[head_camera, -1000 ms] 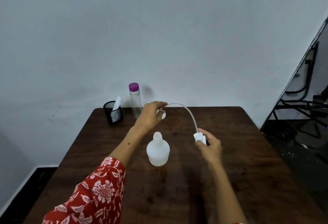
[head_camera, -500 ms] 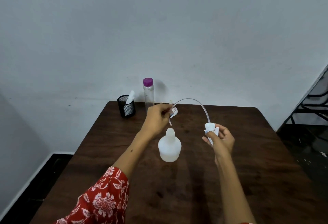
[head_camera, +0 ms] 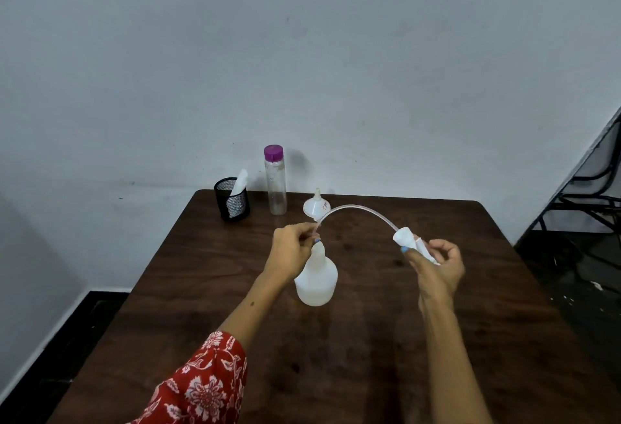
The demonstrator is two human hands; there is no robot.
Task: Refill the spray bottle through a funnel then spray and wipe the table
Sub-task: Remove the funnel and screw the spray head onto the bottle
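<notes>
- Spray bottle (head_camera: 316,280) stands open mid-bench (head_camera: 369,356), funnel (head_camera: 316,206) upturned behind it
- Left hand (head_camera: 291,250) pinches the dip tube (head_camera: 356,211) tip at the neck; right hand (head_camera: 437,265) grasps the spray head (head_camera: 408,238)
- Looks like reassembly: next, thread the tube straight down

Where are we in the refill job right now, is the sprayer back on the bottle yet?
Not yet. Done: the spray head is off the white bottle. In hand: the right hand grips the spray head, the left hand pinches the dip tube end just above the bottle's neck. The funnel sits upside down on the table. I can't tell whether it's been filled. Left: spraying, wiping.
</notes>
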